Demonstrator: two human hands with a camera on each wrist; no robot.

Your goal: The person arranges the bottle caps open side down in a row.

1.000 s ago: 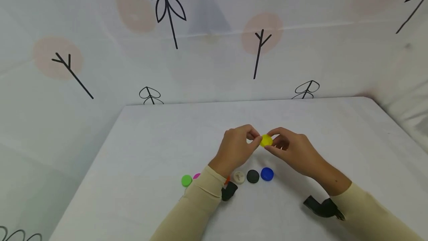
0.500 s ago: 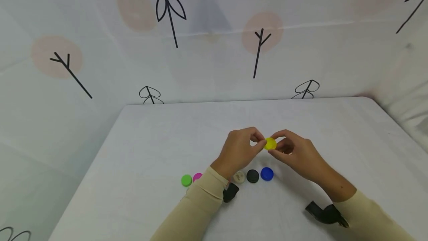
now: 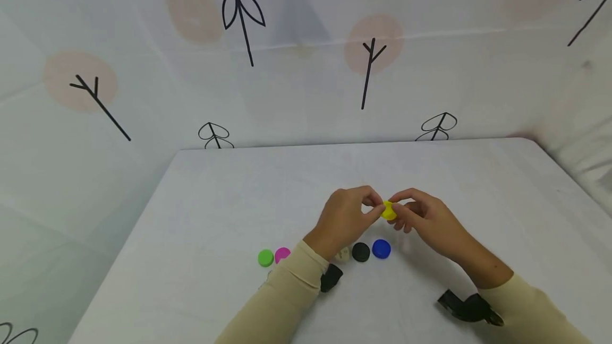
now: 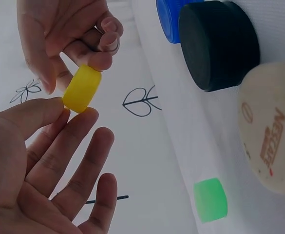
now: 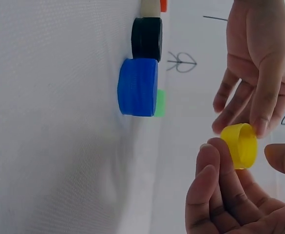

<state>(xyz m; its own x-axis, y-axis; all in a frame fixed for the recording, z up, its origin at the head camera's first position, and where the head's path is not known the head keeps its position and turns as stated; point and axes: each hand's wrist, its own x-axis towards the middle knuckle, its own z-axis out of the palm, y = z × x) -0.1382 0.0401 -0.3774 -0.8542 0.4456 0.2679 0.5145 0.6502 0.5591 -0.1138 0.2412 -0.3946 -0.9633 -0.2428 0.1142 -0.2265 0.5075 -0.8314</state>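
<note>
A yellow bottle cap point(image 3: 388, 211) is held above the white table between both hands. My left hand point(image 3: 345, 219) pinches its edge between thumb and fingertips. The fingertips of my right hand point(image 3: 437, 227) touch its side; in the right wrist view that thumb stands apart from the cap. The cap's hollow side point(image 5: 248, 146) shows in that view. Nearer me lie a blue cap point(image 3: 381, 249), a black cap point(image 3: 360, 252) and a cream lid point(image 4: 271, 129) lettered "NESCAFE", which my left forearm partly hides.
A pink cap point(image 3: 282, 255) and a lime green cap point(image 3: 265, 258) lie left of the left forearm. An orange piece point(image 5: 163, 5) shows at the right wrist view's top. A patterned cloth point(image 3: 296, 94) hangs behind the table point(image 3: 229, 195).
Both hands have shifted slightly right and towards me with the yellow cap. The right thumb has moved across in front of it, and the cap has tilted.
</note>
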